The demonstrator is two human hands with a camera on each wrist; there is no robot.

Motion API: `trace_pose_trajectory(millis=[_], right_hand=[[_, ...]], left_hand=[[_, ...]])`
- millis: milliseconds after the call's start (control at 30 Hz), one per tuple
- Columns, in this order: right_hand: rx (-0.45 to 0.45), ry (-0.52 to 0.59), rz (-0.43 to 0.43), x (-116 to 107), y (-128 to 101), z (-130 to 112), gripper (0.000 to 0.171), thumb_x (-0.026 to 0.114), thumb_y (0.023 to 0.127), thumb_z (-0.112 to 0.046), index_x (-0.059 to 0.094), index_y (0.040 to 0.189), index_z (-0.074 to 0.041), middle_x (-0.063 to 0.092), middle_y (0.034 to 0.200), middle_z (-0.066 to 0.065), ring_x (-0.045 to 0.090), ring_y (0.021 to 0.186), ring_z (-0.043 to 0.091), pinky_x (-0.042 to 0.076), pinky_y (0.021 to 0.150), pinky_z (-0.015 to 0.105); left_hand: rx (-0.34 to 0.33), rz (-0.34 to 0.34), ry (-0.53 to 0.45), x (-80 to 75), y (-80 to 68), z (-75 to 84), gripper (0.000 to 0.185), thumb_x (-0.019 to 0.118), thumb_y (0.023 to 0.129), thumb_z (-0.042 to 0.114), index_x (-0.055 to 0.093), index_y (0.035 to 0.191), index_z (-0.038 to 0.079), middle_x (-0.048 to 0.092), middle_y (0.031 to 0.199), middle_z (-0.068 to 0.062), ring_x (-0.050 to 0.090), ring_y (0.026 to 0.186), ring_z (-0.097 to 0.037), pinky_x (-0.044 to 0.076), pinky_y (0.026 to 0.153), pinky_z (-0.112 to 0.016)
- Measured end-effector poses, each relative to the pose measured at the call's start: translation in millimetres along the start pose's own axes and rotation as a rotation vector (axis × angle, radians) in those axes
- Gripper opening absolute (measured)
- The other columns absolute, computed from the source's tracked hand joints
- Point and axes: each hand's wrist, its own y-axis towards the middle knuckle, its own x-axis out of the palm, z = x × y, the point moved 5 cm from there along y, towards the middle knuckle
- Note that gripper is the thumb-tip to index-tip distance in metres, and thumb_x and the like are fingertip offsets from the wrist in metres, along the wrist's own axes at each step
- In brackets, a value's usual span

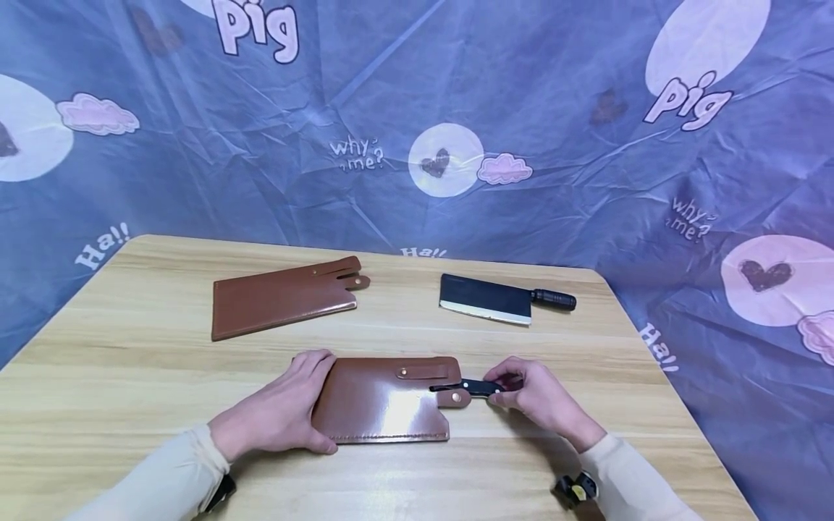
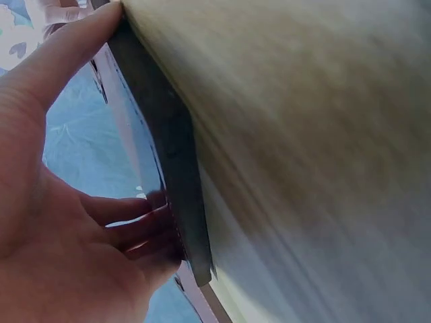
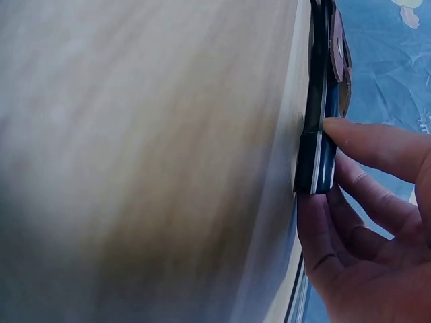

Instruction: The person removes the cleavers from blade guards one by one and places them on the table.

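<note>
A brown leather knife sheath [image 1: 371, 405] lies on the table in front of me, its open end to the right. My left hand [image 1: 280, 409] holds its left end, thumb at the near corner and fingers at the far one. From the sheath's mouth sticks the black riveted handle of a knife [image 1: 481, 388]; the blade is hidden inside. My right hand [image 1: 541, 398] pinches the end of that handle between thumb and fingers, as the right wrist view shows for the handle [image 3: 316, 161]. The sheath's snap strap [image 1: 452, 399] hangs loose beside the handle.
Farther back on the left lies a second brown sheath [image 1: 280, 300]. A cleaver [image 1: 485, 298] with a dark blade and black handle rests at the back right. Behind the wooden table [image 1: 130, 376] hangs a blue printed cloth [image 1: 313, 181].
</note>
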Motion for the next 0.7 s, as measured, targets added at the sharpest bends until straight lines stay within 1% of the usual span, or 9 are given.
trace_pose_trajectory(millis=[167, 300, 400, 467, 533, 700], right_hand=[[0.013, 0.017, 0.024, -2, -1, 0, 0.027, 0.08, 0.077, -0.005, 0.073, 0.103, -0.007, 0.066, 0.096, 0.0, 0.06, 0.081, 0.016, 0.051, 0.071, 0.029], [0.02, 0.058, 0.032, -4, -2, 1, 0.028, 0.079, 0.077, -0.005, 0.074, 0.105, -0.006, 0.067, 0.101, 0.003, 0.061, 0.083, 0.018, 0.052, 0.067, 0.028], [0.028, 0.074, 0.039, -5, -2, 2, 0.027, 0.079, 0.078, -0.004, 0.074, 0.104, -0.007, 0.068, 0.102, 0.004, 0.062, 0.085, 0.019, 0.052, 0.069, 0.028], [0.033, 0.076, 0.054, -7, -2, 4, 0.027, 0.079, 0.078, -0.004, 0.075, 0.103, -0.009, 0.068, 0.103, 0.002, 0.061, 0.089, 0.02, 0.051, 0.071, 0.028], [0.026, 0.088, 0.067, -9, -3, 4, 0.026, 0.08, 0.078, -0.006, 0.075, 0.104, -0.01, 0.068, 0.104, 0.001, 0.061, 0.094, 0.02, 0.05, 0.076, 0.029], [0.011, 0.159, 0.092, -15, -5, 5, 0.029, 0.08, 0.078, -0.011, 0.075, 0.107, -0.008, 0.068, 0.106, 0.001, 0.058, 0.103, 0.023, 0.044, 0.088, 0.038]], left_hand=[[0.0, 0.017, 0.017, -1.2, 0.9, 0.9, 0.119, 0.091, 0.055, 0.05, 0.037, 0.141, -0.01, 0.038, 0.14, -0.022, 0.036, 0.129, -0.036, 0.036, 0.105, -0.049], [-0.015, 0.015, -0.011, -0.5, 0.4, 0.5, 0.121, 0.091, 0.053, 0.051, 0.036, 0.141, -0.01, 0.037, 0.141, -0.022, 0.035, 0.13, -0.035, 0.036, 0.105, -0.049], [-0.026, 0.015, -0.026, 0.1, -0.4, 0.3, 0.122, 0.092, 0.052, 0.051, 0.036, 0.142, -0.01, 0.036, 0.141, -0.021, 0.034, 0.13, -0.035, 0.037, 0.105, -0.049], [-0.031, 0.017, -0.031, -0.4, -0.8, 0.8, 0.123, 0.091, 0.052, 0.051, 0.035, 0.142, -0.01, 0.035, 0.142, -0.022, 0.034, 0.13, -0.035, 0.037, 0.105, -0.049], [-0.035, 0.021, -0.03, -1.7, -1.0, 1.1, 0.123, 0.091, 0.052, 0.052, 0.035, 0.142, -0.01, 0.035, 0.142, -0.021, 0.034, 0.129, -0.035, 0.038, 0.104, -0.049], [-0.04, 0.041, -0.031, -5.9, -1.3, 1.9, 0.124, 0.092, 0.051, 0.052, 0.035, 0.143, -0.008, 0.035, 0.143, -0.02, 0.035, 0.129, -0.033, 0.04, 0.102, -0.048]])
